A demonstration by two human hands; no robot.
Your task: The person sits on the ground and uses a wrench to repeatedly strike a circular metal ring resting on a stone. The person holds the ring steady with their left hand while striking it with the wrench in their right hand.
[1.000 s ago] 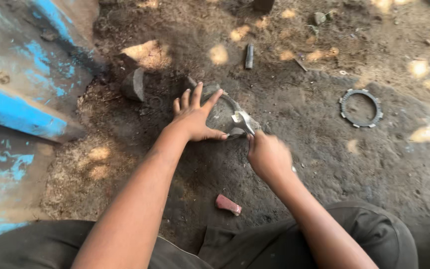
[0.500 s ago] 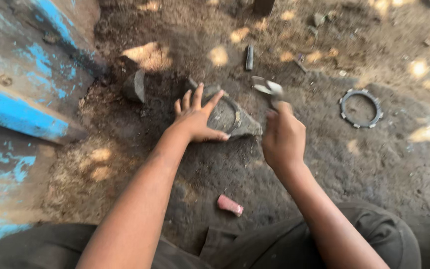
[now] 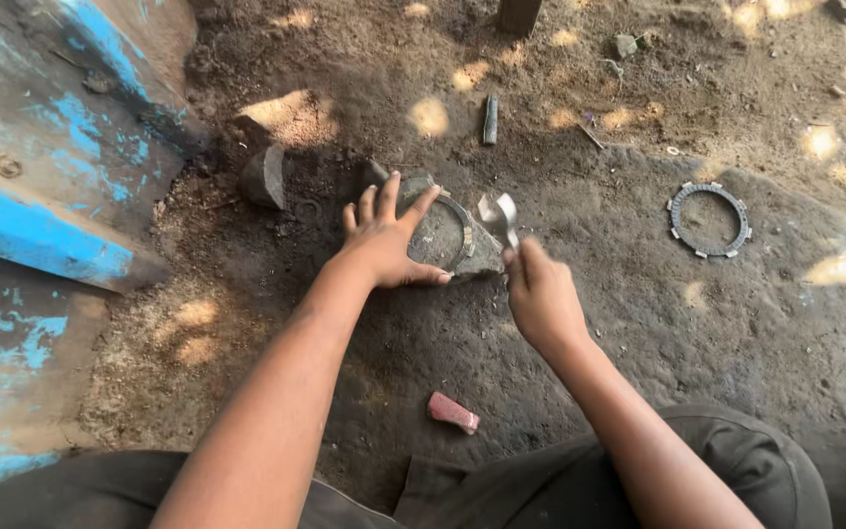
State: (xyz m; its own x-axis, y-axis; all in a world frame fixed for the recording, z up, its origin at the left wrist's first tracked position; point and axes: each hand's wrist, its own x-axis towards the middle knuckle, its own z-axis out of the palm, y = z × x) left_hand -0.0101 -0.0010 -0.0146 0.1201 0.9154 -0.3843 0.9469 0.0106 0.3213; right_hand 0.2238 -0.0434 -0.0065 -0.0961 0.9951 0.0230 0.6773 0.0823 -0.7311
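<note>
My left hand (image 3: 384, 240) lies flat with fingers spread on a thin toothed metal ring (image 3: 461, 227), pressing it onto a grey stone (image 3: 447, 238) on the dirt ground. Just right of the stone, my right hand (image 3: 543, 297) grips a small shiny metal tool (image 3: 498, 215) whose head points up toward the ring's right edge. The tool's head is blurred, so I cannot tell its exact kind.
A second toothed ring (image 3: 709, 219) lies on the ground to the right. A small pink block (image 3: 453, 412) sits near my knees. A dark bolt (image 3: 490, 120) and a rounded grey piece (image 3: 264, 177) lie further off. A blue-painted metal body (image 3: 41, 186) fills the left.
My right hand rose from the ring with the tool, up and to the right, and has now come back down toward the stone. My left hand stayed pressed on the ring.
</note>
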